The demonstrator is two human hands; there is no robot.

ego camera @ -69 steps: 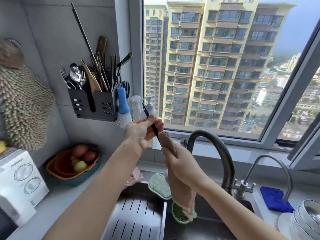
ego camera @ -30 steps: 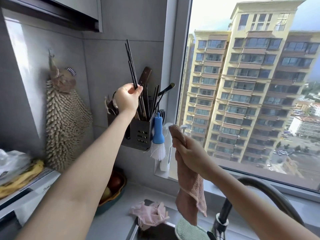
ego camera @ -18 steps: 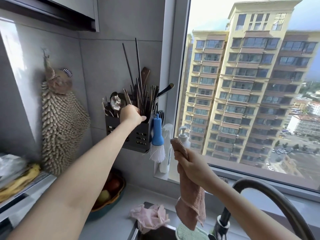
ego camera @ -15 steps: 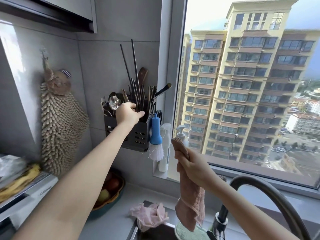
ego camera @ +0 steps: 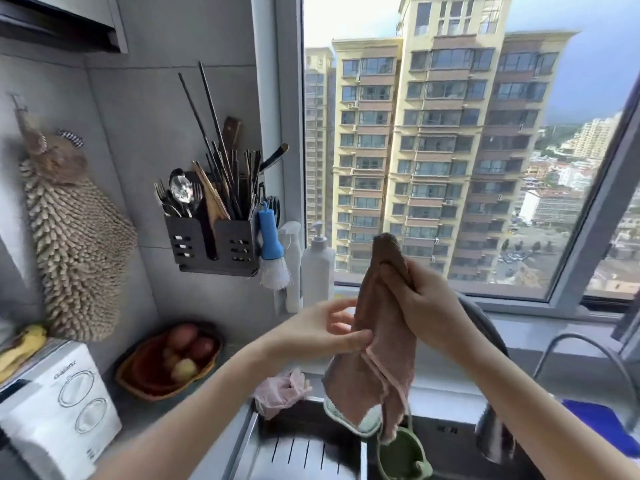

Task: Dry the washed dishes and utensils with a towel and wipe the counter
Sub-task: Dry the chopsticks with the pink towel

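A brownish-pink towel point(ego camera: 374, 362) hangs in front of me above the sink point(ego camera: 304, 452). My right hand point(ego camera: 420, 303) grips its upper part, with the top fold sticking up past my fingers. My left hand point(ego camera: 329, 329) pinches the towel's left edge lower down between thumb and fingers. On the wall to the left, a black utensil holder point(ego camera: 211, 244) carries chopsticks point(ego camera: 214, 147), forks and a spoon point(ego camera: 180, 188).
A blue brush point(ego camera: 270, 237) hangs on the holder, beside a white pump bottle point(ego camera: 317, 268). A fruit bowl point(ego camera: 169, 362), a white appliance point(ego camera: 59, 407) and pink gloves point(ego camera: 282, 393) sit on the counter. A dark faucet point(ego camera: 491, 344) and blue cloth point(ego camera: 602, 427) are right.
My left hand let go of the chopsticks in the holder, came down and took the towel's edge. My view has tilted down toward the sink.
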